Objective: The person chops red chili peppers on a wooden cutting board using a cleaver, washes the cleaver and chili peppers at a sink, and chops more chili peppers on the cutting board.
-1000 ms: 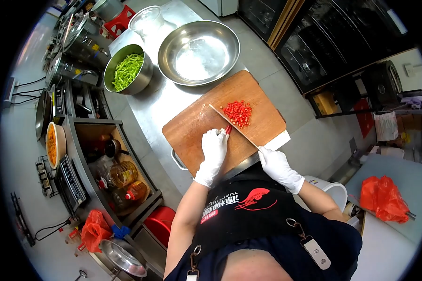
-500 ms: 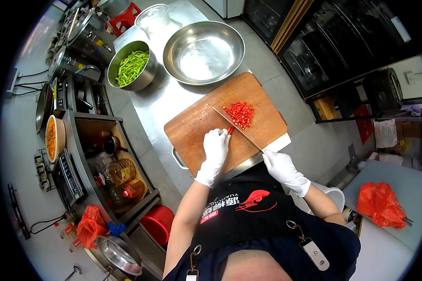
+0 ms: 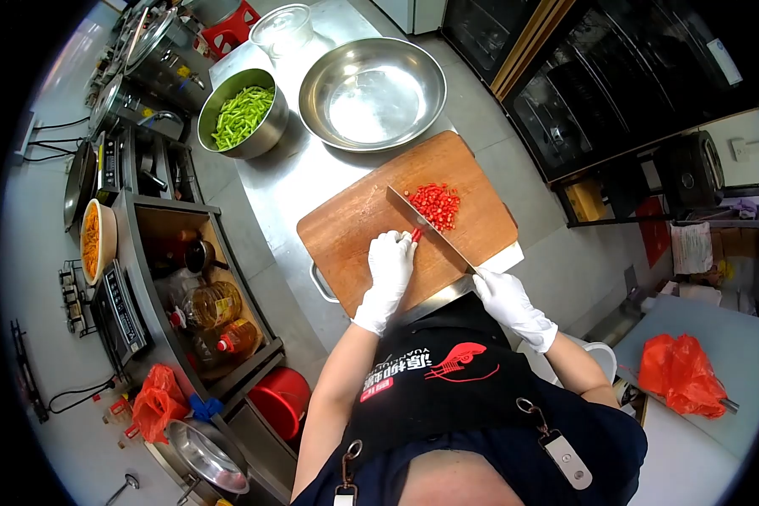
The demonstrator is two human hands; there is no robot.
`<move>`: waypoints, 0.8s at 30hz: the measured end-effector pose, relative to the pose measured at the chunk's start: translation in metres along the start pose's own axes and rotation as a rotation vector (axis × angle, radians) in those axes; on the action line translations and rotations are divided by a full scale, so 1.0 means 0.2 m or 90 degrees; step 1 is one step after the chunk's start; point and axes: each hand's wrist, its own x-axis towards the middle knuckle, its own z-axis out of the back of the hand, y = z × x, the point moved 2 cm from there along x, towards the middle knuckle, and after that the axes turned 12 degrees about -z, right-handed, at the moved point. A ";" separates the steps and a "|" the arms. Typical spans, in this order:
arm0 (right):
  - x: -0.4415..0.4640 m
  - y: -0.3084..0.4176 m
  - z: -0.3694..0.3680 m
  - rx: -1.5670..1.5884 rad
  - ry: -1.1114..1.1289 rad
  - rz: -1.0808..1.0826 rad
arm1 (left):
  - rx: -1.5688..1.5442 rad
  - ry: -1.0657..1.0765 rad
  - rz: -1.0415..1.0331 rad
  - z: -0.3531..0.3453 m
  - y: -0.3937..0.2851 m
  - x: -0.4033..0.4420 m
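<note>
The room is a kitchen with a gray floor [image 3: 514, 185] and a shiny metal table [image 3: 266, 202]. On the table lies a brown board [image 3: 346, 219]. Think of a clock on that board, with six at the person's tummy. A wide pan [image 3: 322, 118] sits between eleven and twelve. A clear tub [image 3: 282, 32] is farther off, at eleven. At ten is a metal pot [image 3: 271, 133] with green pieces [image 3: 243, 116] in it. Bottles [image 3: 215, 305] stand well away at eight.

Both hands wear white gloves. The left hand [image 3: 392, 257] is at seven, with its fingers bent and pinching a red pepper [image 3: 417, 236] near the middle of the board. The right hand [image 3: 504, 297] is at four, with its fingers wrapped around the handle of a knife [image 3: 438, 229]. The blade points up toward eleven, just beside the pepper's end. I cannot tell if it touches.

Much looks done: a heap of small red bits [image 3: 435, 202] lies at two, past the blade. What seems left to cut is the piece in the left hand. Only a short end shows, and the glove may hide more.
</note>
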 end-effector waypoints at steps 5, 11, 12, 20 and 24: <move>0.00 0.06 -0.01 -0.067 0.014 -0.010 | -0.005 -0.002 -0.001 -0.01 0.01 0.00; 0.04 0.07 -0.11 -0.067 0.043 -0.055 | 0.002 0.001 0.002 -0.01 0.00 0.00; 0.04 0.05 -0.11 -0.040 0.014 -0.031 | -0.001 -0.007 0.002 -0.01 0.01 -0.01; 0.00 0.01 -0.04 0.004 0.003 0.003 | 0.008 -0.025 0.009 -0.01 0.00 -0.01; -0.01 0.04 -0.05 -0.030 -0.020 0.017 | 0.008 -0.021 0.010 -0.01 0.00 0.00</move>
